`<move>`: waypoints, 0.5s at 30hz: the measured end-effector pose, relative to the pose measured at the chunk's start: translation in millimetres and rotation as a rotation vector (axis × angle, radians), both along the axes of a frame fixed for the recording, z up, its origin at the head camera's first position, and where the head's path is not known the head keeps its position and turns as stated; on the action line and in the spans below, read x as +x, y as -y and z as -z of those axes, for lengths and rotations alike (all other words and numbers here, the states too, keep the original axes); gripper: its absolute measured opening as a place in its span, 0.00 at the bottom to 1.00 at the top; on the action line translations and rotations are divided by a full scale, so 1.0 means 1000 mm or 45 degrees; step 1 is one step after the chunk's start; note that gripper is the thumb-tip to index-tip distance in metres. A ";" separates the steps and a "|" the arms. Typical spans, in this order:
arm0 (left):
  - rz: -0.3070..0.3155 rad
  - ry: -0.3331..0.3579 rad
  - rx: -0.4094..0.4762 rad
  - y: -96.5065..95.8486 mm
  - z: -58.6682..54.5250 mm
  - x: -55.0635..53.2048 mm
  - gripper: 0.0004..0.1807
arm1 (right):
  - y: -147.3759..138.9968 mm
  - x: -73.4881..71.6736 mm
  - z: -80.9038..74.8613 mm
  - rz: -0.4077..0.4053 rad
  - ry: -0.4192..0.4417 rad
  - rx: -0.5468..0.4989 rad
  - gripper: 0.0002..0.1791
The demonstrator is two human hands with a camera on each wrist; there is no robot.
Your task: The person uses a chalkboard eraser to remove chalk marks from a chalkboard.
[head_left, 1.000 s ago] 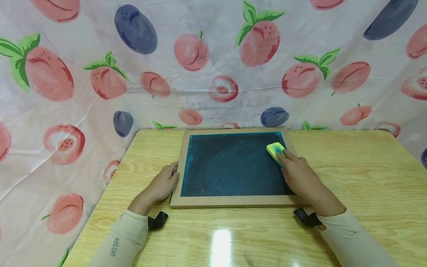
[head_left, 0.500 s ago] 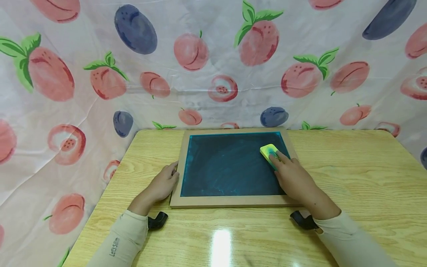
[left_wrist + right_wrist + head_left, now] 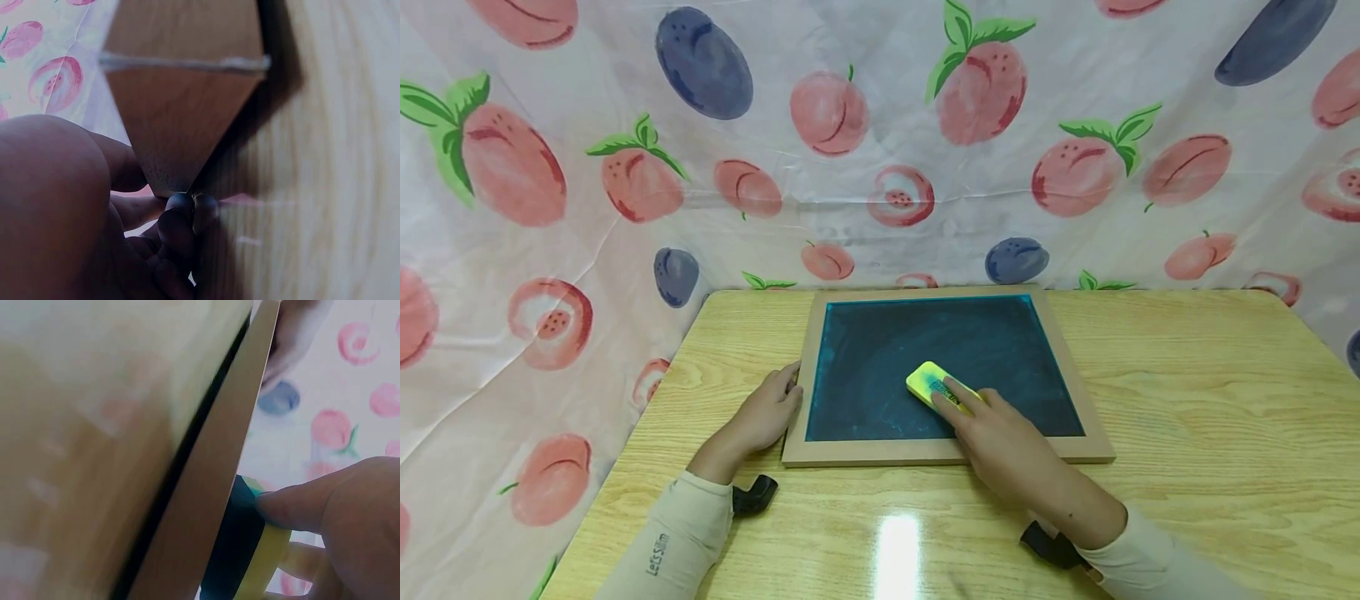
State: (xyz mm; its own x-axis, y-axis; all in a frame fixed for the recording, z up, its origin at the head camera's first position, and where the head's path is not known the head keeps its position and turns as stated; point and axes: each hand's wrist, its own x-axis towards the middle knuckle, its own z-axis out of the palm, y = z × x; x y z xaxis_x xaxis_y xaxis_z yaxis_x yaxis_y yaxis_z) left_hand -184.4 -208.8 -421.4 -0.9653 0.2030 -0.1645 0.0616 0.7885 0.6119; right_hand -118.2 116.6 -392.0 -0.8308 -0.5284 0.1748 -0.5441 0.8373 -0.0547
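A framed chalkboard (image 3: pixel 880 342) lies on the wooden table, its dark face marked with faint bluish smears. My right hand (image 3: pixel 1011 446) grips a yellow chalkboard eraser (image 3: pixel 927 379) over the lower middle of the board. In the right wrist view the eraser (image 3: pixel 265 565) shows its dark underside toward the board, with the thumb pressed on its side. At the board's left edge, my left hand (image 3: pixel 766 412) holds the wooden frame. The left wrist view shows the thumb and curled fingers close around the frame's edge (image 3: pixel 178 125).
The wooden table (image 3: pixel 1210 417) extends on both sides and in front of the board. Behind it hangs a fruit-patterned cloth (image 3: pixel 760 233). Black devices (image 3: pixel 756 497) are worn at both wrists.
My right hand has swept the eraser from the board's upper right, leftward and down toward the lower middle. The left hand and the board have stayed in place.
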 end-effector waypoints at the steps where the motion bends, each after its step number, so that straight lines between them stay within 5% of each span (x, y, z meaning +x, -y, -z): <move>1: -0.001 0.000 0.001 0.000 0.000 0.000 0.28 | 0.003 0.003 0.000 -0.010 0.007 0.015 0.29; 7: -0.008 0.004 0.006 -0.001 -0.001 0.001 0.28 | 0.015 0.011 -0.001 -0.028 0.071 0.055 0.30; 15: -0.005 0.000 0.013 -0.001 -0.001 0.001 0.28 | 0.008 0.005 0.002 0.024 0.073 -0.004 0.29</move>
State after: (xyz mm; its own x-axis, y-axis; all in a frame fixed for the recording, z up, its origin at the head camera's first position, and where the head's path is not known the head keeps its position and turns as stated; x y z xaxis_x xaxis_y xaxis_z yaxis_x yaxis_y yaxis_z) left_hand -183.8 -207.9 -420.0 -0.9660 0.2009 -0.1626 0.0584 0.7825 0.6199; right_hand -113.3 108.9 -393.5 -0.8492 -0.5124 0.1281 -0.5243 0.8469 -0.0882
